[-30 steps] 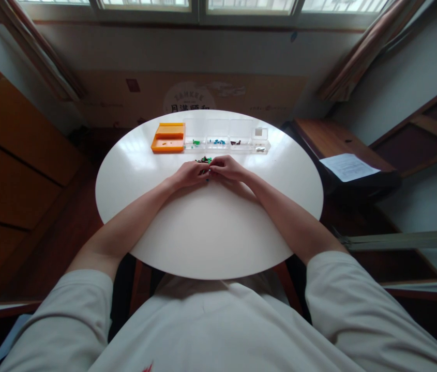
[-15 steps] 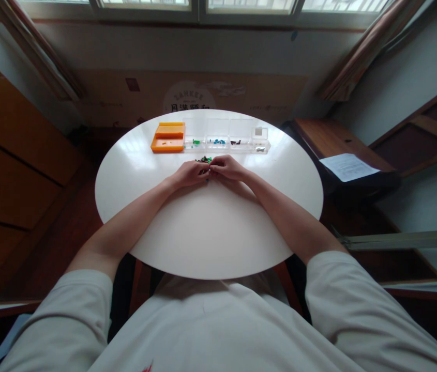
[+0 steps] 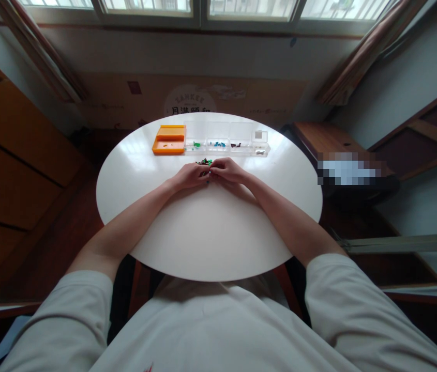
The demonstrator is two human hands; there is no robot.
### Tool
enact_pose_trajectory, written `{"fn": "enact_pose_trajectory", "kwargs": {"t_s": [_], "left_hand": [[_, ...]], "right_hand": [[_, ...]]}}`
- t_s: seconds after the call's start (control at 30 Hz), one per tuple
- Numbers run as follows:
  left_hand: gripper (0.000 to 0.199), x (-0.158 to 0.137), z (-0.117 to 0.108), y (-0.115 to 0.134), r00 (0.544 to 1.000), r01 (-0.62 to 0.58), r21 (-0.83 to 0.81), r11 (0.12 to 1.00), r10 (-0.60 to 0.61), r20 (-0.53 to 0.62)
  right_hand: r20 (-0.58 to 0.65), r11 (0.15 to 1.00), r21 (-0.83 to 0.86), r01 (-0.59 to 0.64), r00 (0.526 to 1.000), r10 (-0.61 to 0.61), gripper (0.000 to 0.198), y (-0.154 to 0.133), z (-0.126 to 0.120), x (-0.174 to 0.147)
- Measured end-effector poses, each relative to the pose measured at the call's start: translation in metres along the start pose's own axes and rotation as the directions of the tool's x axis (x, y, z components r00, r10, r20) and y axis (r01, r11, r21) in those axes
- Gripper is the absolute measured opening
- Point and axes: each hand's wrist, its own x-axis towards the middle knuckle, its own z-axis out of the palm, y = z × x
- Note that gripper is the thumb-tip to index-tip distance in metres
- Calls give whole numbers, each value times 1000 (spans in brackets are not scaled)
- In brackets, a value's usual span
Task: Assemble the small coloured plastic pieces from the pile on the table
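My left hand (image 3: 190, 175) and my right hand (image 3: 227, 170) meet over the middle of the white round table (image 3: 210, 232). The fingertips of both hands are pinched together, close to or touching each other. Whatever lies between them is too small to make out. Just beyond the fingers lies a small heap of mixed tiny pieces (image 3: 205, 161), green and dark, partly hidden by my left hand. A tiny dark bluish piece (image 3: 208, 181) shows below my left fingertips.
Behind the heap stands an orange tray (image 3: 168, 152) with a few small bits in it. Clear lidded boxes (image 3: 241, 130) run to its right, holding green pieces (image 3: 196, 144), blue pieces (image 3: 218, 144), dark pieces (image 3: 236, 145) and whitish pieces (image 3: 260, 152).
The whole view has shifted slightly, so the table and boxes sit a little lower in the picture. Both hands keep the same pinched pose over the same spot.
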Motion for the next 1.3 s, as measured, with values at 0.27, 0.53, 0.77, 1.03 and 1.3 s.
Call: {"fn": "enact_pose_trajectory", "kwargs": {"t_s": [0.27, 0.53, 0.77, 1.03, 1.3], "left_hand": [[33, 0, 1, -1, 1000, -7, 3, 1000, 7, -8], [32, 0, 1, -1, 1000, -3, -12, 1000, 3, -13], [32, 0, 0, 1, 1000, -2, -15, 1000, 2, -10], [33, -1, -1, 1, 1000, 2, 5, 1000, -2, 2], [32, -1, 0, 0, 1000, -3, -7, 1000, 3, -11]], "right_hand": [[3, 1000, 12, -9, 1000, 9, 20, 2, 0, 1], [2, 1000, -13, -4, 1000, 4, 20, 3, 0, 2], [1, 1000, -20, 11, 1000, -11, 20, 6, -1, 2], [2, 999, 33, -11, 1000, 11, 20, 2, 1, 1], [6, 998, 47, -29, 1000, 29, 15, -6, 1, 0]]}}
